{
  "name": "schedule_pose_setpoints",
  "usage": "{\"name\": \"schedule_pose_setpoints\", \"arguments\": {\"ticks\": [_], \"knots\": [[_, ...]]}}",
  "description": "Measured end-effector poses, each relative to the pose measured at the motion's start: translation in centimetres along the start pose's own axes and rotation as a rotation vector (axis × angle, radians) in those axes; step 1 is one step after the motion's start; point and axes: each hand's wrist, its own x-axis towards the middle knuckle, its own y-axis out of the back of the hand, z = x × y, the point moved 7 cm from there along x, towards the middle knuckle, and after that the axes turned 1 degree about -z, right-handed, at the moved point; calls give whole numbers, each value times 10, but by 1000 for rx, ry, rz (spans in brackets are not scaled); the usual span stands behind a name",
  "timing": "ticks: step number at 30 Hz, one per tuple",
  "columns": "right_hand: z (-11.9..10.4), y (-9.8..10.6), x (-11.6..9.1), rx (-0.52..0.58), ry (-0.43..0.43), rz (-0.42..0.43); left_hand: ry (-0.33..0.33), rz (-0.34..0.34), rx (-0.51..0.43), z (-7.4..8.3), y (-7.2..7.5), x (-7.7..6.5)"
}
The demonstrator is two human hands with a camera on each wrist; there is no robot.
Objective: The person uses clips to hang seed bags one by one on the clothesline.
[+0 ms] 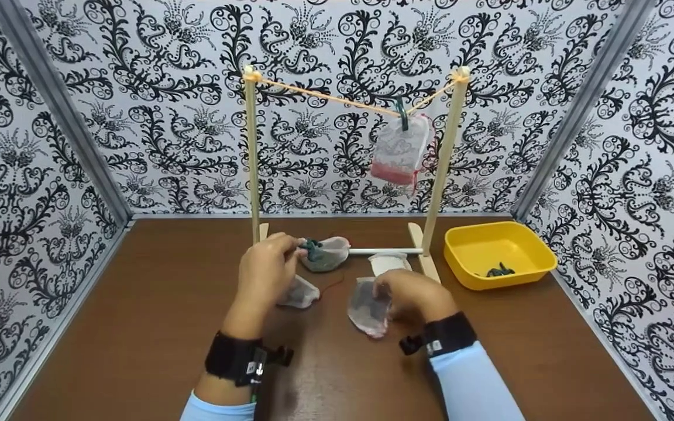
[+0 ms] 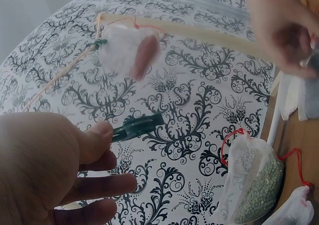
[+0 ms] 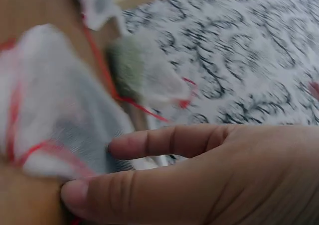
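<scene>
My left hand (image 1: 267,269) pinches a dark green clothespin (image 2: 137,127) between thumb and forefinger, its other fingers extended. Behind it in the head view lies a mesh bag of green grains (image 2: 259,190), with a second pale mesh bag (image 1: 300,292) nearer me. My right hand (image 1: 410,292) is at a mesh bag with dark contents (image 1: 366,307); in the right wrist view its forefinger tip touches the mesh and the thumb lies along the lower edge, with a gap between them. Red drawstring runs across this bag.
An orange cord (image 1: 325,96) sags between two wooden posts (image 1: 252,158); a clothespin (image 1: 401,114) holds a mesh bag with red contents (image 1: 401,149) on it. A white bag (image 1: 389,263) lies by the base rod (image 1: 366,251). At right stands a yellow tub (image 1: 501,234) with clothespins (image 1: 499,270).
</scene>
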Motion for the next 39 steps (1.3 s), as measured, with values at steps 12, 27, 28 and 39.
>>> {"name": "schedule_pose_setpoints", "arguments": {"ticks": [12, 27, 28, 39], "knots": [[-20, -14, 15, -13, 191, -29, 70, -23, 39, -6, -1, -1], [-39, 9, 15, 23, 313, 242, 52, 18, 72, -9, 4, -6], [-39, 12, 15, 53, 304, 277, 48, 24, 74, -9, 4, -6], [-26, 56, 4, 351, 152, 626, 40, 24, 83, -4, 9, -1]]}}
